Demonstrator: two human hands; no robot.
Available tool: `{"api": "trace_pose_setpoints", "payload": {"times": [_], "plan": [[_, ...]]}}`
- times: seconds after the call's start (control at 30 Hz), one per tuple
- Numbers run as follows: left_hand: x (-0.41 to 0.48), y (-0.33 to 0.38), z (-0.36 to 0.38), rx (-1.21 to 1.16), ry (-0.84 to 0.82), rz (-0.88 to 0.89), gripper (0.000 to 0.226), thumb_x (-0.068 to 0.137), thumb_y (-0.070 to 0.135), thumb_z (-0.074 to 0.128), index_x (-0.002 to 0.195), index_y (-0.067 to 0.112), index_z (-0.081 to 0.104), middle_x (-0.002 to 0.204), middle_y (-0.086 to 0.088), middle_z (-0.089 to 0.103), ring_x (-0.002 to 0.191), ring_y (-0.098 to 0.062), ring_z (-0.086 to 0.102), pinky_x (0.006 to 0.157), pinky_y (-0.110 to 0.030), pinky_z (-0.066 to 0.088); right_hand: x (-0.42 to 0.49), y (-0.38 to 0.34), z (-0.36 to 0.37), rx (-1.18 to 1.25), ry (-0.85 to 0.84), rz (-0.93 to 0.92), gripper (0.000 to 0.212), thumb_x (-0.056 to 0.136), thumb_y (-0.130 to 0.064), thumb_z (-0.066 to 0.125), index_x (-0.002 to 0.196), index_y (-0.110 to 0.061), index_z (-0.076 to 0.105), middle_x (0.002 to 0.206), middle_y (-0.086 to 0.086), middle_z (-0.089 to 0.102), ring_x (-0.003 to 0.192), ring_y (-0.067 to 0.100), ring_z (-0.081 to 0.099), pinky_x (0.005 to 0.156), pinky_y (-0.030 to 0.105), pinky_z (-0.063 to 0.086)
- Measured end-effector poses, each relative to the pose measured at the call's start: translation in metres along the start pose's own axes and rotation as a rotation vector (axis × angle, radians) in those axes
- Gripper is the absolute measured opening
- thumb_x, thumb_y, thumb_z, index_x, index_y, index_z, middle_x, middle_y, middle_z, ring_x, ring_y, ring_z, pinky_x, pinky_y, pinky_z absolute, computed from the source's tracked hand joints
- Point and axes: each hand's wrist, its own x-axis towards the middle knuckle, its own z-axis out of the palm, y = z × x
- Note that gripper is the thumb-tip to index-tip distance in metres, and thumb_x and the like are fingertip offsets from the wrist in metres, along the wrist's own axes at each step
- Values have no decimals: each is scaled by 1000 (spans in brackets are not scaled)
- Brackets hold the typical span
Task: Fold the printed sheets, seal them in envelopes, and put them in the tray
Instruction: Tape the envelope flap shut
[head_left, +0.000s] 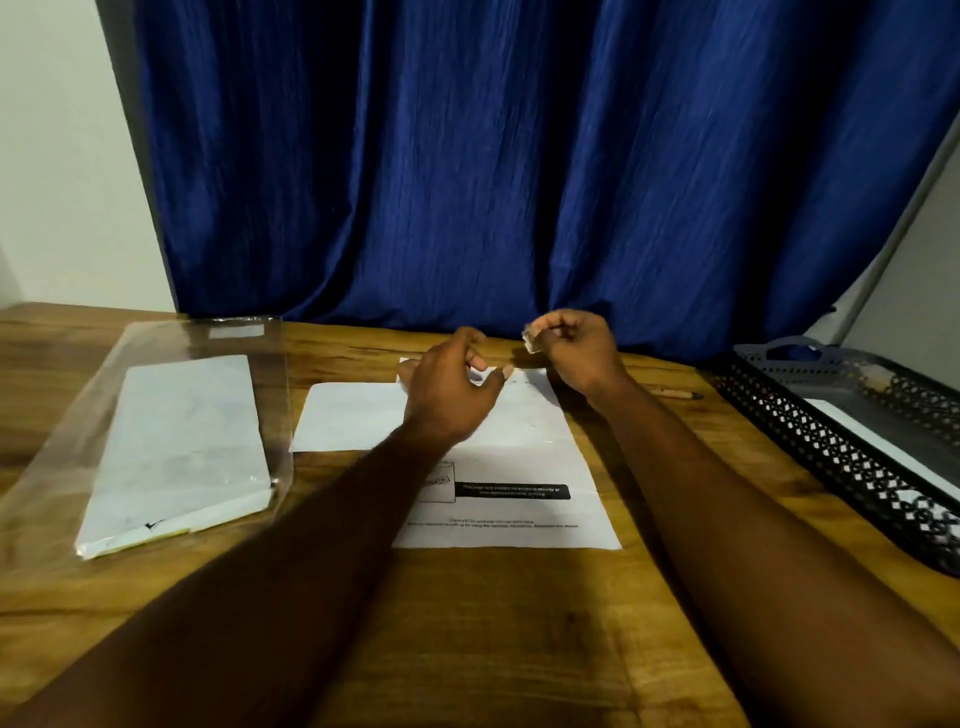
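Note:
A white envelope (358, 415) lies across the top of a printed sheet (519, 514) in the middle of the wooden table. My left hand (452, 389) rests on the envelope with its fingers spread, pressing near the flap. Just above the envelope's far right corner, my right hand (576, 348) pinches a small crumpled strip of paper (531, 340). A black mesh tray (852, 457) stands at the right with a white envelope (883, 447) lying inside it.
A clear plastic bag (156, 415) holding a stack of white envelopes (182, 452) lies at the left. A pencil (675, 393) rests between my right wrist and the tray. A blue curtain (519, 156) hangs behind the table's far edge.

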Motion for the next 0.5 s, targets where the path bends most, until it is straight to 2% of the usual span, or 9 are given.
{"api": "trace_pose_setpoints", "payload": {"times": [0.1,0.17,0.23,0.3,0.4,0.5], "plan": [[-2,7,-1,242,-91,64,43,93,57,69,126,31,61,111,12,69,116,-16,58,105,-48,32,20,22,-9,-267,5,-25,11,93,-24,71,84,-27,77,88,-11,78,93,12,74,101,46,58],[0,9,0,373,-182,88,45,94,59,65,129,31,61,126,8,68,126,-18,53,106,-50,27,28,32,-11,-412,7,-48,14,91,-26,65,79,-29,71,86,-13,76,94,14,70,108,53,50],[1,9,0,420,-250,85,44,96,60,61,128,30,63,133,7,65,131,-19,50,108,-51,26,32,37,-13,-585,1,-63,15,95,-21,62,82,-27,67,94,-9,75,97,16,61,112,51,37],[1,8,2,431,-287,71,45,97,62,58,129,30,63,137,6,62,134,-19,47,111,-52,25,36,42,-14,-746,1,-61,13,96,-21,60,88,-26,68,98,-5,73,101,20,60,110,51,28],[1,10,2,461,-322,67,49,98,62,55,136,30,60,144,4,58,140,-21,42,116,-55,23,40,50,-11,-795,-17,-39,10,96,-22,60,90,-26,68,95,-6,70,101,20,60,109,51,27],[1,12,1,480,-344,67,53,99,63,54,142,31,56,149,4,55,142,-22,40,119,-57,23,39,54,-4,-696,-26,-43,10,96,-23,62,91,-27,69,100,-9,68,100,16,56,98,44,29]]}}
